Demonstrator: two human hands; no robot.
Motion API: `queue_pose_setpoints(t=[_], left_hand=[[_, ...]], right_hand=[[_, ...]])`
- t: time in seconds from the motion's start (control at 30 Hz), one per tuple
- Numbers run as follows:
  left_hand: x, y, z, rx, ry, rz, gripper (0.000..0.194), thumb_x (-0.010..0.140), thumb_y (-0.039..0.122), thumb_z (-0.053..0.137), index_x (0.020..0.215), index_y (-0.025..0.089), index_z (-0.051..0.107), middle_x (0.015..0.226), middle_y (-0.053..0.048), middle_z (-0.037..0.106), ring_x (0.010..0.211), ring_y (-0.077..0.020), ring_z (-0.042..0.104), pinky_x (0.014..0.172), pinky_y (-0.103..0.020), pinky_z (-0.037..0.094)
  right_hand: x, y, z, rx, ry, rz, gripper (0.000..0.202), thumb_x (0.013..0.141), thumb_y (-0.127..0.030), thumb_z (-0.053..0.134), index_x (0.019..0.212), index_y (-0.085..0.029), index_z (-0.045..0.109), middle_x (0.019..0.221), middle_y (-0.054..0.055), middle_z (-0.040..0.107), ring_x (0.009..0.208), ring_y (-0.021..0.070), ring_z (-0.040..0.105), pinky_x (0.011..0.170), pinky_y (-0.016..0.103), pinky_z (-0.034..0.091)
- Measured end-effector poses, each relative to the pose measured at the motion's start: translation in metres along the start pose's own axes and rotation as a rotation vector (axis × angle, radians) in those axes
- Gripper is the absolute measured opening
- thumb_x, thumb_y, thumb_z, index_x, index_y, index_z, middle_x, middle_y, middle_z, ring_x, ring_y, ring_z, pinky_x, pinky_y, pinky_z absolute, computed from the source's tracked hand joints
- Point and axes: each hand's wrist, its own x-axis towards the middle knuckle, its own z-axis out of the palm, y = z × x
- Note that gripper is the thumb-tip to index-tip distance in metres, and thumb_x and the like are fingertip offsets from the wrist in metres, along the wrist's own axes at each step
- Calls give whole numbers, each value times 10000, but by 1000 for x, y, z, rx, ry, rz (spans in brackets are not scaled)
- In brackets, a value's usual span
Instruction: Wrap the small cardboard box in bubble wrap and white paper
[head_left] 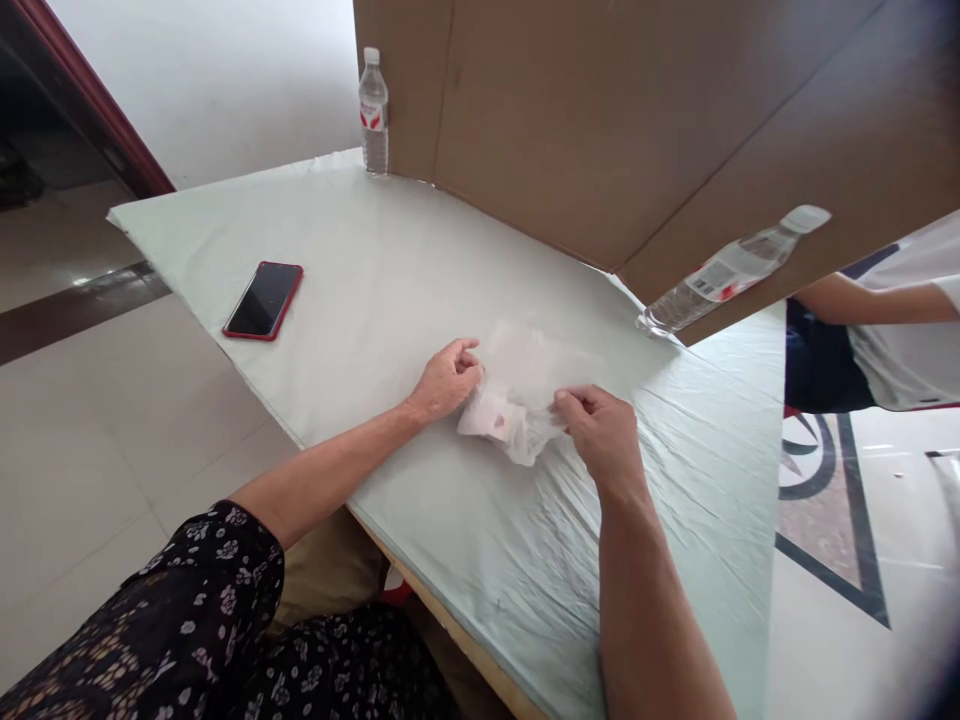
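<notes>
Between my hands, low over the table, is a clear plastic bag (536,365) with a small white item (495,418) inside its near end. A small reddish mark shows on that item, but I cannot make out what it is. My left hand (448,380) pinches the bag's left edge with curled fingers. On the other side, my right hand (604,425) grips the bag's right edge between thumb and fingers. The bag's far part is see-through and slightly blurred.
A pale green sheet covers the table (360,260). Toward the left edge lies a red-cased phone (264,300). A brown cardboard panel (540,130) stands behind, with one water bottle (373,115) at its left and another bottle (731,270) at its right. Another person's arm (870,300) shows beyond.
</notes>
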Motion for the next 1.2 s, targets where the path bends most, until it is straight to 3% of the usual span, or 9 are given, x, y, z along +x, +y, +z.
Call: queue_pose_setpoints(t=[0.1, 0.23, 0.4, 0.5, 0.63, 0.77, 0.87, 1.0, 1.2], left_hand=[[-3, 4, -5, 200, 185, 211, 253, 797, 285, 641, 994, 136, 590, 948, -51, 599, 798, -122, 550, 746, -256, 445], [-14, 9, -6, 464, 45, 413, 303, 784, 422, 685, 713, 180, 516, 845, -28, 569, 753, -133, 513, 738, -273, 436], [-14, 8, -1, 551, -65, 260, 177, 729, 270, 686, 710, 181, 534, 806, -2, 580, 684, -120, 489, 688, -264, 419], [-8, 8, -5, 536, 25, 218, 129, 727, 154, 578, 634, 183, 492, 751, -6, 582, 721, -138, 511, 710, -268, 435], [-2, 9, -18, 641, 179, 182, 144, 690, 165, 587, 594, 189, 483, 766, -32, 610, 839, -192, 519, 797, -321, 447], [-3, 10, -27, 488, 22, 111, 148, 732, 275, 606, 639, 182, 537, 737, -10, 591, 752, -159, 502, 725, -296, 427], [-4, 11, -28, 230, -119, 70, 255, 764, 414, 625, 715, 169, 573, 696, 15, 548, 655, -114, 460, 633, -254, 377], [-4, 12, -28, 125, -85, 8, 268, 757, 417, 629, 712, 162, 560, 666, 25, 518, 612, -93, 429, 586, -234, 332], [-3, 12, -28, 292, -6, 28, 235, 790, 338, 577, 636, 175, 507, 619, 26, 510, 581, -99, 422, 572, -238, 339]], right_hand=[[6, 14, 1, 320, -59, 114, 257, 740, -421, 624, 665, -177, 655, 606, 23, 647, 557, 148, 530, 560, 291, 411], [4, 19, 15, 487, -72, 154, 266, 715, -435, 663, 638, -185, 614, 566, -22, 579, 529, 120, 477, 532, 264, 396], [4, 25, 23, 479, 17, 120, 275, 755, -444, 650, 662, -188, 610, 582, -40, 545, 545, 109, 446, 527, 250, 353], [7, 34, 20, 408, 148, 141, 267, 748, -434, 633, 640, -194, 582, 537, -61, 474, 515, 100, 378, 507, 253, 303], [12, 45, 15, 275, 225, 123, 274, 739, -457, 617, 676, -191, 607, 555, -50, 509, 542, 117, 408, 547, 273, 339], [17, 52, 15, 210, 203, 120, 271, 716, -451, 622, 750, -182, 636, 626, -12, 591, 581, 145, 487, 601, 299, 394], [17, 50, 13, 191, 300, 103, 312, 684, -403, 648, 899, -177, 635, 768, 17, 646, 623, 155, 530, 643, 314, 432], [9, 29, 6, 179, 445, -24, 354, 782, -422, 614, 1033, -174, 640, 939, 60, 671, 772, 176, 589, 734, 329, 460], [1, -1, -3, 220, 68, -111, 413, 917, -547, 479, 944, -205, 708, 981, 68, 734, 949, 227, 638, 869, 383, 463]])
